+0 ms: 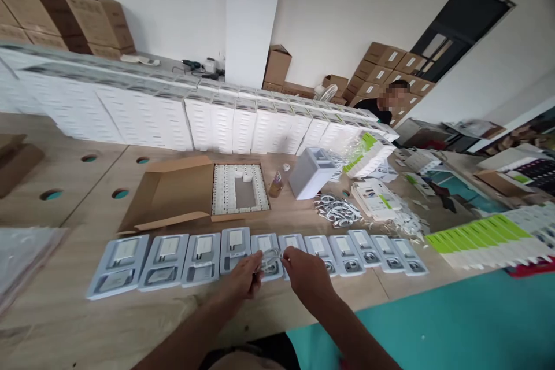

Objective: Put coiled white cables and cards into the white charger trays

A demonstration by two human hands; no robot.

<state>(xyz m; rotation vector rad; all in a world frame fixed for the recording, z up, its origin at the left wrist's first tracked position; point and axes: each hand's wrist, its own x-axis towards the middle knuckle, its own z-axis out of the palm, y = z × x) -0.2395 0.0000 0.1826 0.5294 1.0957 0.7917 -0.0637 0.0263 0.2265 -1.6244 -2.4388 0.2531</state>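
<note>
A light-coloured coiled cable [270,255] stretches between my two hands, above the row of trays. My left hand [246,276] is closed on one side of the coil. On the other side, the fingers of my right hand [299,269] pinch the cable. Below them is a row of pale plastic trays [184,277], each with a white block-shaped piece [203,244] in its upper compartment. Trays toward the right hold coiled cables [352,266] in their lower compartments. The two leftmost trays hold a flat, shiny piece [117,280] there. My hands partly hide the middle trays.
An opened carton [182,191] holds white pieces beside a bottle [277,182]. Behind them stand a stack of trays [310,176] and a long wall of white boxes [208,124]. Loose cables [338,210] are piled at the right. A person [384,105] is at the far right.
</note>
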